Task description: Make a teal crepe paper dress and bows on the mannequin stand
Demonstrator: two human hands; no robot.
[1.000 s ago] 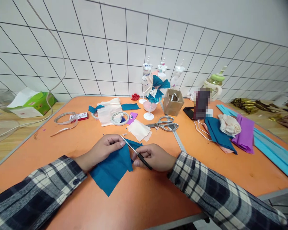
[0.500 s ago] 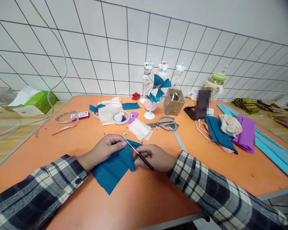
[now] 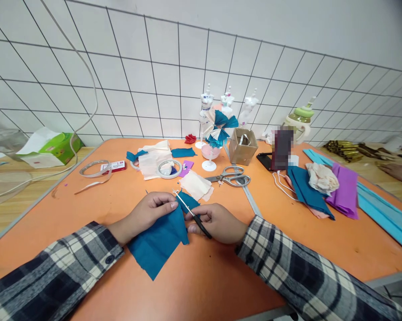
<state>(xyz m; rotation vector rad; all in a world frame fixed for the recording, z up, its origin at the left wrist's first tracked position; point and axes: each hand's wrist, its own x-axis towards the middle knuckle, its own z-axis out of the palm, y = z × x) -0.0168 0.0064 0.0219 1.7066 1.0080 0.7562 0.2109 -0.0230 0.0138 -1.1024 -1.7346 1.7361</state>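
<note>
Flap (image 3: 190,202) spread wider — left grip (image 3: 152,213), knuckles-up, pinching teal sheet (image 3: 159,245); right grip (image 3: 217,223) clamped on scissors (image 3: 201,226).

The left arm (image 3: 67,267), in a plaid sleeve (image 3: 87,249) down to the bare wrist (image 3: 116,231), slants in from the lower left, and the left hand (image 3: 150,213) is back up, thumb and fingers pinched together. The right arm (image 3: 297,263), sleeved alike, slants in from the lower right, and the right hand (image 3: 221,223) faces its mate, fingers (image 3: 201,210) curled in a grip. The hands are close together but apart, knuckles bent.
</note>
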